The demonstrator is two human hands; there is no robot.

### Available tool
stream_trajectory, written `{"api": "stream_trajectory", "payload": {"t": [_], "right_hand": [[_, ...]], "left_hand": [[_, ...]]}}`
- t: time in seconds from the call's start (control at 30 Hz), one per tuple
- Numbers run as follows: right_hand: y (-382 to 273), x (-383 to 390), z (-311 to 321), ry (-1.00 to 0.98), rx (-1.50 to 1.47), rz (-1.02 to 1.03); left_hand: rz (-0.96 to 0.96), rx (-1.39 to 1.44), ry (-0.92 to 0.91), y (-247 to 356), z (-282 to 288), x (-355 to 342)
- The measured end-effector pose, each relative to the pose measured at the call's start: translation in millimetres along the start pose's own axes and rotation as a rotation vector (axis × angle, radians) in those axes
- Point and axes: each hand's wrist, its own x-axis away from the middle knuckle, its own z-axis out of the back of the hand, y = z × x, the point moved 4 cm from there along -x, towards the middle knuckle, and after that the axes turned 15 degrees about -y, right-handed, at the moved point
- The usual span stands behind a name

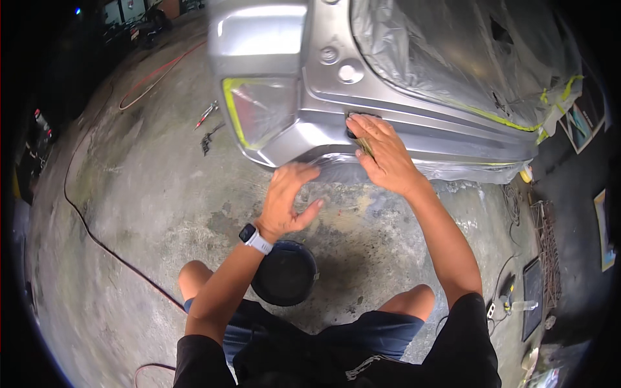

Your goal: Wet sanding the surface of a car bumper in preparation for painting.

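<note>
My right hand [386,157] lies on the silver car body panel [446,127], pressing down a small dark pad with a tan edge [366,147], which looks like folded sandpaper. Most of that piece is hidden beneath my fingers. To the left, my left hand [288,197] is by the wheel arch, slightly blurred, with its thumb spread and nothing in it. Whether its fingertips touch the panel's edge, I cannot tell. Behind my left hand is a lamp area [266,113] covered with see-through film and edged in yellow-green tape.
Plastic sheeting [440,58] covers the car's upper opening. A black bucket [314,258] stands between my knees. A dark hose [97,239] crosses the concrete floor at left, with a red hose [158,68] farther off. Cables and a dark flat panel [532,301] lie at right.
</note>
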Motion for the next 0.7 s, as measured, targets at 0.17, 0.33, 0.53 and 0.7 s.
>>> {"api": "stream_trajectory", "payload": {"t": [0.17, 0.33, 0.53, 0.7], "right_hand": [[-40.1, -44.6, -14.4, 0.005, 0.032, 0.051], [-72.4, -58.5, -26.6, -0.015, 0.247, 0.041], [-91.2, -37.7, -35.7, -0.197, 0.566, 0.069], [-109.7, -79.0, -111.8, -0.407, 0.712, 0.089]], "left_hand": [[0.223, 0.079, -0.041, -22.4, -4.0, 101.0], [0.262, 0.054, -0.041, -52.6, -5.0, 160.7], [0.437, 0.006, -0.014, -89.5, 1.1, 230.5], [0.513, 0.021, 0.040, -103.7, -6.8, 240.9]]}}
